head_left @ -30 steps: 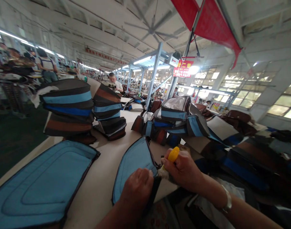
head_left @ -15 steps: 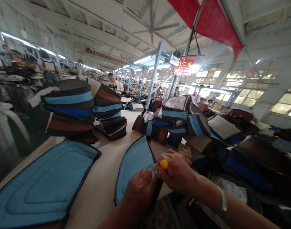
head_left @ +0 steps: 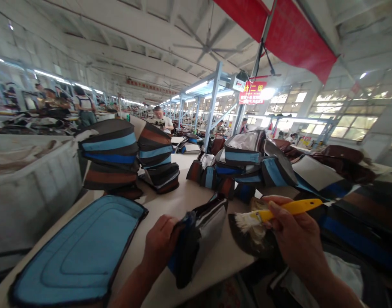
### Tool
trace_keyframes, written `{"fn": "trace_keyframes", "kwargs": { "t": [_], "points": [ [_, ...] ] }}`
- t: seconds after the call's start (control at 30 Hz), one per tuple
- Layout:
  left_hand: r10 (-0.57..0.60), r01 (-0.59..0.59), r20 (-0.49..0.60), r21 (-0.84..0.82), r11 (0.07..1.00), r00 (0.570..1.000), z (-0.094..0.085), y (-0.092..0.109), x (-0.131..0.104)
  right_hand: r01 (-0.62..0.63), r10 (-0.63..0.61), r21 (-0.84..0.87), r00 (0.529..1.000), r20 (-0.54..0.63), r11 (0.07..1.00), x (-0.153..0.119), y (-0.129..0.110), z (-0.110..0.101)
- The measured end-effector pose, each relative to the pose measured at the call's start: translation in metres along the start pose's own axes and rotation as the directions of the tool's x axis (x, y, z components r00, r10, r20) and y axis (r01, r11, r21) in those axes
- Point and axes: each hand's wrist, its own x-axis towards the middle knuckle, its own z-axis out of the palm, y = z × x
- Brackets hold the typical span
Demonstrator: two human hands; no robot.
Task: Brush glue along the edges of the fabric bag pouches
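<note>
Head view: the left grip [head_left: 160, 239] closes on a likely light, flexible fabric piece [head_left: 212, 226] extending rightward from it, best held by its edge, while the right grip [head_left: 298, 235] wraps a brush [head_left: 297, 207].

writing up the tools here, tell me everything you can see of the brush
The brush has a smooth yellow handle, plastic by its look, and pale, ragged bristles that look clumped. The right hand grips it at the handle, near the bristle end. It lies roughly level, bristles toward the left, handle end rising slightly to the right. It is above the right part of the pale table. Whether the bristles are wet cannot be told.
</note>
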Motion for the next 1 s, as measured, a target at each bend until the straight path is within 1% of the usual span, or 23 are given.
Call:
{"fn": "trace_keyframes", "kwargs": {
  "t": [0.03, 0.07, 0.1, 0.13, 0.17, 0.2, 0.23, 0.27, 0.3, 0.4, 0.43, 0.53, 0.6, 0.67, 0.73, 0.8, 0.87, 0.93, 1.0],
  "points": [
    [-0.108, 0.108, -0.019, 0.001, 0.994, 0.994, -0.001, -0.010, -0.008, -0.089, 0.092, 0.100, 0.995, -0.025, 0.991, -0.004, 0.007, -0.002],
    [-0.205, 0.205, -0.054, 0.013, 0.979, 0.977, -0.001, -0.017, -0.017, -0.160, 0.168, 0.169, 0.985, -0.033, 0.972, -0.007, 0.013, -0.003],
    [-0.300, 0.304, -0.098, 0.026, 0.952, 0.949, -0.002, -0.021, -0.027, -0.218, 0.229, 0.214, 0.973, -0.029, 0.952, -0.012, 0.020, -0.003],
    [-0.401, 0.408, -0.137, 0.026, 0.913, 0.906, -0.002, -0.022, -0.037, -0.263, 0.274, 0.244, 0.962, -0.007, 0.933, -0.016, 0.026, -0.002],
    [-0.508, 0.516, -0.167, 0.009, 0.857, 0.845, -0.003, -0.019, -0.047, -0.298, 0.301, 0.263, 0.953, 0.027, 0.918, -0.020, 0.031, -0.001],
    [-0.610, 0.615, -0.178, -0.030, 0.788, 0.772, -0.004, -0.014, -0.057, -0.323, 0.318, 0.276, 0.946, 0.064, 0.905, -0.025, 0.036, 0.001],
    [-0.683, 0.682, -0.173, -0.077, 0.728, 0.710, -0.005, -0.008, -0.066, -0.346, 0.331, 0.289, 0.938, 0.101, 0.893, -0.029, 0.039, 0.004],
    [-0.717, 0.706, -0.151, -0.126, 0.696, 0.680, -0.006, 0.000, -0.073, -0.365, 0.339, 0.299, 0.931, 0.135, 0.882, -0.032, 0.040, 0.007],
    [-0.709, 0.690, -0.120, -0.166, 0.705, 0.695, -0.005, 0.007, -0.079, -0.378, 0.344, 0.302, 0.925, 0.162, 0.875, -0.036, 0.041, 0.010],
    [-0.568, 0.543, -0.050, -0.237, 0.806, 0.821, 0.001, 0.020, -0.085, -0.409, 0.360, 0.264, 0.908, 0.216, 0.873, -0.044, 0.042, 0.021],
    [-0.533, 0.507, -0.044, -0.251, 0.825, 0.845, 0.004, 0.022, -0.083, -0.411, 0.359, 0.244, 0.905, 0.230, 0.878, -0.045, 0.042, 0.024],
    [-0.485, 0.448, -0.060, -0.297, 0.843, 0.873, 0.011, 0.021, -0.065, -0.374, 0.321, 0.189, 0.911, 0.261, 0.908, -0.044, 0.043, 0.035],
    [-0.457, 0.422, -0.024, -0.342, 0.840, 0.889, 0.007, 0.025, -0.047, -0.323, 0.276, 0.184, 0.931, 0.241, 0.929, -0.039, 0.041, 0.042],
    [-0.445, 0.425, 0.036, -0.367, 0.827, 0.895, -0.003, 0.033, -0.030, -0.279, 0.235, 0.206, 0.948, 0.213, 0.938, -0.032, 0.036, 0.052],
    [-0.462, 0.457, 0.085, -0.382, 0.803, 0.883, -0.015, 0.044, -0.015, -0.242, 0.194, 0.237, 0.958, 0.211, 0.941, -0.025, 0.029, 0.064],
    [-0.476, 0.485, 0.131, -0.407, 0.774, 0.870, -0.026, 0.056, -0.004, -0.223, 0.156, 0.251, 0.952, 0.262, 0.942, -0.021, 0.024, 0.078],
    [-0.464, 0.496, 0.190, -0.457, 0.738, 0.865, -0.031, 0.065, 0.003, -0.202, 0.121, 0.235, 0.940, 0.320, 0.951, -0.019, 0.023, 0.094],
    [-0.462, 0.512, 0.232, -0.501, 0.697, 0.856, -0.033, 0.070, 0.005, -0.147, 0.083, 0.154, 0.930, 0.358, 0.977, -0.016, 0.026, 0.108],
    [-0.491, 0.532, 0.231, -0.527, 0.663, 0.840, -0.033, 0.072, 0.005, -0.015, 0.012, 0.005, 0.936, 0.352, 1.000, -0.012, 0.031, 0.118]
  ]
}}
